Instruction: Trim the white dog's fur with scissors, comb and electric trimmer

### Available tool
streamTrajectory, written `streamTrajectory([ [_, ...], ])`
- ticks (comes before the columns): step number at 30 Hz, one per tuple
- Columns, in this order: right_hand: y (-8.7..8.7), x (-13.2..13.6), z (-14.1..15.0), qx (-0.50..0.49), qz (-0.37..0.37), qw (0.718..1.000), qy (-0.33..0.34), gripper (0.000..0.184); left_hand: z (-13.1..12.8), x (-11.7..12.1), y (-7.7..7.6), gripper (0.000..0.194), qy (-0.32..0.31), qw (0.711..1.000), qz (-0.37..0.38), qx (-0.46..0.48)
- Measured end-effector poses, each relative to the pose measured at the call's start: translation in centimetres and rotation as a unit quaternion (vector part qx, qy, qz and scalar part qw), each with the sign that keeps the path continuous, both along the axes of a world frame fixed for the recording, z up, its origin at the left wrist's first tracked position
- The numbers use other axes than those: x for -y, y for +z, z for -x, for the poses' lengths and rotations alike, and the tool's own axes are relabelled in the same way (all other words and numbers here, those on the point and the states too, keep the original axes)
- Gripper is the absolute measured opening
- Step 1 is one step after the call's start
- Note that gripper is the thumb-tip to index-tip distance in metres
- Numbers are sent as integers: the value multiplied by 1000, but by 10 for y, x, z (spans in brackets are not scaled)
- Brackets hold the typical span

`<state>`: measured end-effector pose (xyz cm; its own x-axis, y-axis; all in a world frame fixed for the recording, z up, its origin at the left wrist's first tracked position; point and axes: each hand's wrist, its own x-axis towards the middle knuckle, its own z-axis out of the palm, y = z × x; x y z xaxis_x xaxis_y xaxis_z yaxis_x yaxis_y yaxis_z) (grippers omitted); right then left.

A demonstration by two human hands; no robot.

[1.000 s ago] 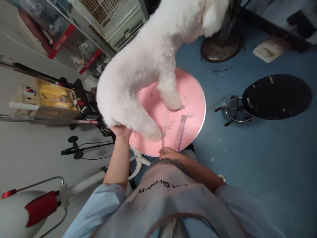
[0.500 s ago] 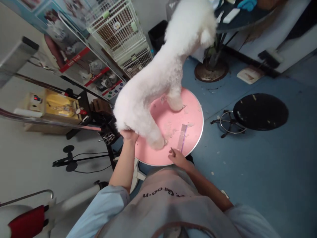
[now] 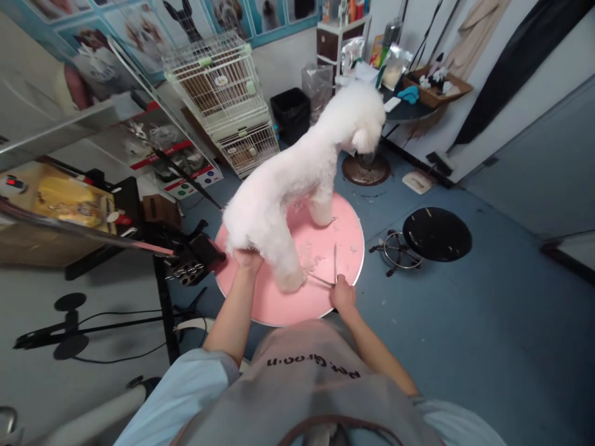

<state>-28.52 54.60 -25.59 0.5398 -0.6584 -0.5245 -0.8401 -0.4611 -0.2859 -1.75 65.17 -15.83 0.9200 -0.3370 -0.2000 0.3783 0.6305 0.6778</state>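
We have one head-worn view; we look forward and steeply down over the apron [image 3: 297, 396] to the table [image 3: 279, 311] and dog [image 3: 286, 176], both near; wide frame; we catch floor [image 3: 441, 328] at right, back wall [image 3: 284, 65] up top.

This looks like a pet-grooming salon: a white dog [image 3: 288, 179] stands on a round pink table [image 3: 279, 310] strewn with tufts of cut fur [image 3: 307, 253], with open scissors [image 3: 320, 280] near a hind paw. The person's apron [image 3: 297, 384] carries lettering that seems to read "Pet Groom", stacked wire cages [image 3: 220, 83] stand along the wall, and a blue poster [image 3: 139, 28] above them shows dogs.
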Motion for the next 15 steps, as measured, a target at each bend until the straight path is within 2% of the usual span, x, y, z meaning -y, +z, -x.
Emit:
streamTrajectory([
  [4, 3, -9, -22, 98, 2, 987, 125, 20, 2, -3, 0, 43, -5, 1000, 18, -10],
  [6, 2, -6, -33, 100, -3, 983, 151, 17, 2, -4, 0, 43, -3, 1000, 18, -11],
  [8, 1, 7, -36, 87, 9, 986, 145, 19, 3, -6, -1, 43, 1, 1000, 13, -8],
  [10, 0, 27, -28, 61, 28, 993, 97, 20, 3, -7, -1, 42, 6, 1000, 10, -10],
  [12, -1, 48, -12, 43, 39, 998, -16, 20, 3, -8, -3, 40, 9, 1000, 10, -16],
  [14, -1, 58, 0, 107, 3, 984, -140, 20, 3, -9, -5, 38, 9, 1000, 12, -19],
  [15, 0, 57, 2, 174, -44, 967, -183, 18, 3, -9, -7, 38, 10, 1000, 13, -17],
])
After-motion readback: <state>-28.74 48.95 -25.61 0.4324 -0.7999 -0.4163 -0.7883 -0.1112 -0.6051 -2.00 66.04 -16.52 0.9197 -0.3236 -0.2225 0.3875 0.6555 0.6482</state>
